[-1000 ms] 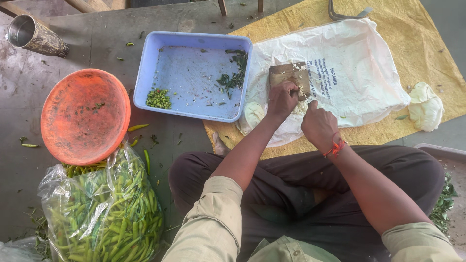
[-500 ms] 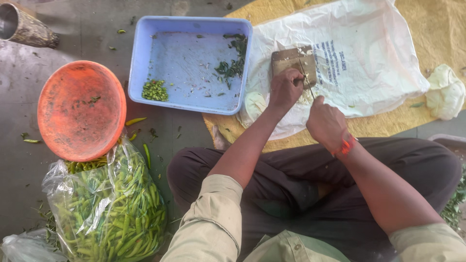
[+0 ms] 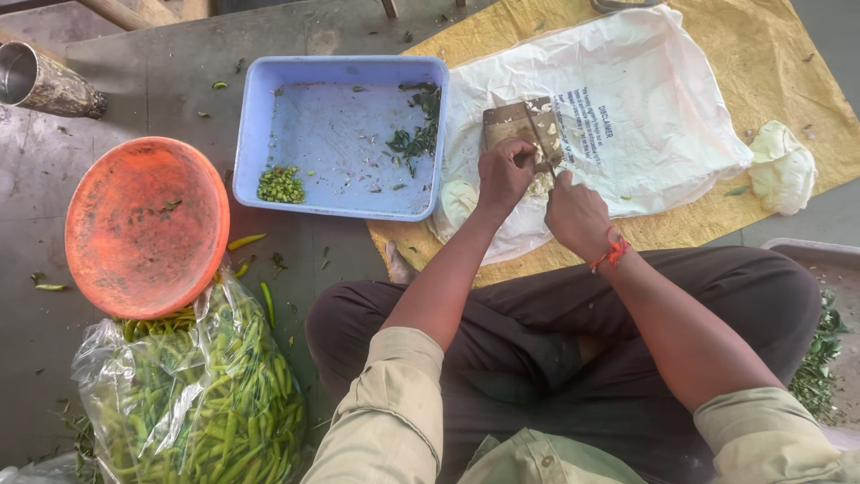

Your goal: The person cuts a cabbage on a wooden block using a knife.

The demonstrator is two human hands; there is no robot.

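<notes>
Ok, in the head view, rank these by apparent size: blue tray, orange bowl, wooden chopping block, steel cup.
1. Blue tray
2. Orange bowl, not far behind the tray; it may sit nearer the camera, so treat the gap as unsure
3. Wooden chopping block
4. Steel cup, cut off by the frame edge, so unsure against the block

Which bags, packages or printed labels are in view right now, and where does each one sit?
White plastic sack: spread flat on the yellow cloth under the small chopping board, dark print running across it.
Clear plastic bag: on the floor at lower left, bulging with green chillies, partly under the orange bowl.
No signs or screens.
</notes>
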